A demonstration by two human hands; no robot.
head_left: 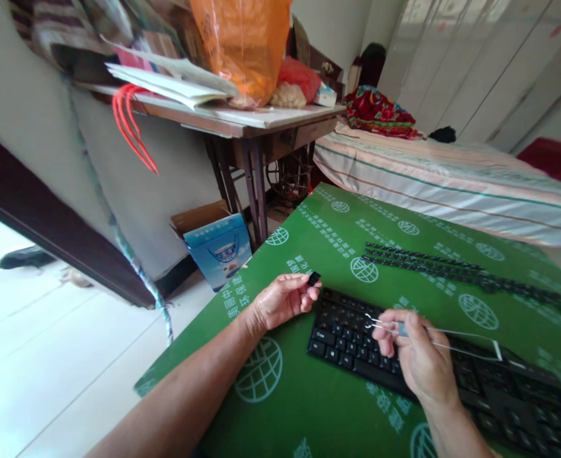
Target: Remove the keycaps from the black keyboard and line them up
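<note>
Between the thumb and fingers of my left hand [287, 300] is a small black keycap [313, 278], held just past the far left corner of a black keyboard [352, 346]. My right hand [418, 356] grips a wire keycap puller [466, 341] by its grey middle. Its hooked wire ends point left over the keys, and its long wire loop reaches out to the right. The keyboard lies on a green printed table, partly hidden under my right hand and forearm. Some positions in its upper left rows look bare of caps.
Rows of black keycaps [423, 264] lie on the green table [214, 375] beyond the keyboard. A blue carton [218, 251] stands on the floor past the left edge. Behind are a desk [242, 124] with an orange bag [245, 48] and a striped bed [433, 172].
</note>
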